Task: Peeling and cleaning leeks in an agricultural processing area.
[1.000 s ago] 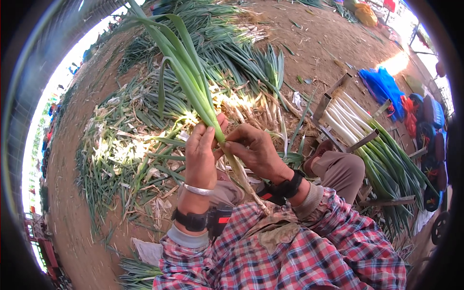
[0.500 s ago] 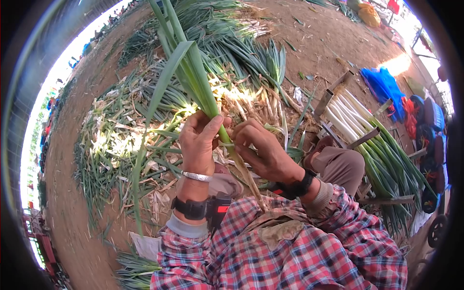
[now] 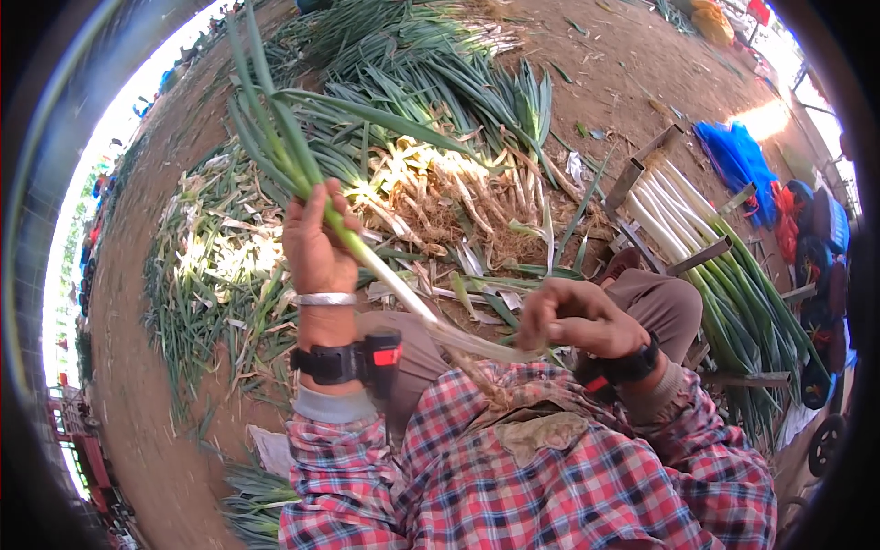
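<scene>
My left hand (image 3: 316, 246) is closed round a long green onion (image 3: 392, 282) where its green leaves meet the white stalk. The leaves fan out to the upper left; the stalk slants down to the right. Its brownish root end (image 3: 478, 378) lies against my checked shirt. In my right hand (image 3: 587, 316), the fingers are pinched on a pale strip of outer skin (image 3: 481, 343), which stretches away from the stalk while still joined to it. Below my left hand, bits of leaf and skin (image 3: 229, 275) litter the ground.
Ahead lies a heap of unpeeled green onions (image 3: 394, 82) with rooty ends. A metal frame (image 3: 632, 174) at my right holds a stack of cleaned ones (image 3: 683, 215). Beyond it are a blue plastic bag (image 3: 738, 165) and a red one (image 3: 786, 220). Another bunch (image 3: 257, 504) lies lower left.
My right hand has moved down and right, peeling a skin strip off the stalk and baring white beneath. My left hand has shifted left with the green onion, whose leaves tilt further left.
</scene>
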Action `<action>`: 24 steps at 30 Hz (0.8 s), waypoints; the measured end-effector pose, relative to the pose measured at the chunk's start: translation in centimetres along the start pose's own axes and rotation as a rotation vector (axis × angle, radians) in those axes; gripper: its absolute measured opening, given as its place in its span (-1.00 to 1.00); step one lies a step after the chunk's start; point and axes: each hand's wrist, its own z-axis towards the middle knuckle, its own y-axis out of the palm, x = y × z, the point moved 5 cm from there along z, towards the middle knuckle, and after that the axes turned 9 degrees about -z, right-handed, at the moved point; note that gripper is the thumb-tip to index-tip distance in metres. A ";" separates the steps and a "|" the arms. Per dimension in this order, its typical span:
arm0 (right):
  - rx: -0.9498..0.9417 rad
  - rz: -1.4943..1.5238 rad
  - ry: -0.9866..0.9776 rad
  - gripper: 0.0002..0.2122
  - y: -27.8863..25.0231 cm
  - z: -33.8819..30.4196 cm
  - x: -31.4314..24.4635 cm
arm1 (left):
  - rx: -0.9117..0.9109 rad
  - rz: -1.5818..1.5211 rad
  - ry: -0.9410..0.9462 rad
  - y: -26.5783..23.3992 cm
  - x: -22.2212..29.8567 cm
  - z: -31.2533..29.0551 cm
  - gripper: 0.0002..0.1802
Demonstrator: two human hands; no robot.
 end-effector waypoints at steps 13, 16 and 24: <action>0.273 -1.083 -0.207 -0.59 4.5 5.6 1.0 | 0.144 0.104 0.261 1.8 1.6 1.0 -0.87; 0.219 -1.423 -0.180 -0.75 4.9 6.0 3.0 | 0.251 0.235 0.379 1.9 3.0 1.1 -0.87; -0.205 -1.569 0.053 -0.88 -0.4 -1.4 5.9 | 0.357 0.335 0.584 -3.3 10.0 2.9 -0.84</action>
